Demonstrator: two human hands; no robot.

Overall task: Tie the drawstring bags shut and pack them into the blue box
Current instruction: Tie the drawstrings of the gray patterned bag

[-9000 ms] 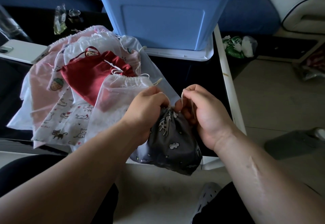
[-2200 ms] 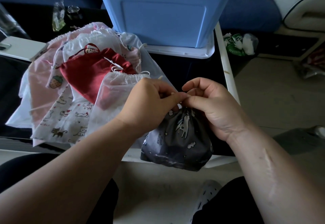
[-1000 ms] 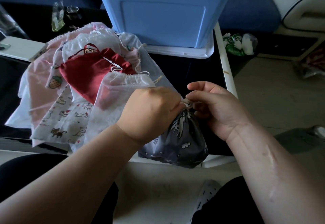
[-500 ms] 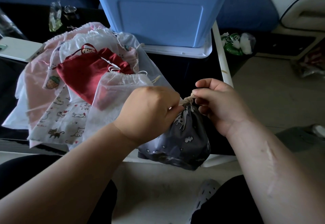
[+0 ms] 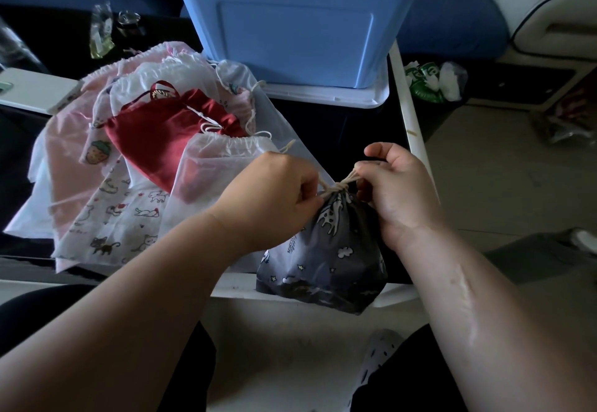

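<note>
A grey drawstring bag with white cat and cloud prints hangs over the table's front edge, its mouth gathered tight. My left hand pinches one end of its cream drawstring. My right hand pinches the other end, and the cord runs taut between them over a knot at the bag's neck. The blue box stands at the back of the table on its white lid. A heap of untied bags lies to the left, with a red bag on top and a sheer white bag beside my left hand.
The black table has a white edge on the right, with bare floor beyond it. A white phone-like slab lies at far left. A small clear packet and a ring-like item sit behind the heap. A green wrapper lies right of the box.
My hands have drawn apart sideways, pulling the cord ends outward and tightening the knot at the grey bag's neck. The bag stays at the table's front edge.
</note>
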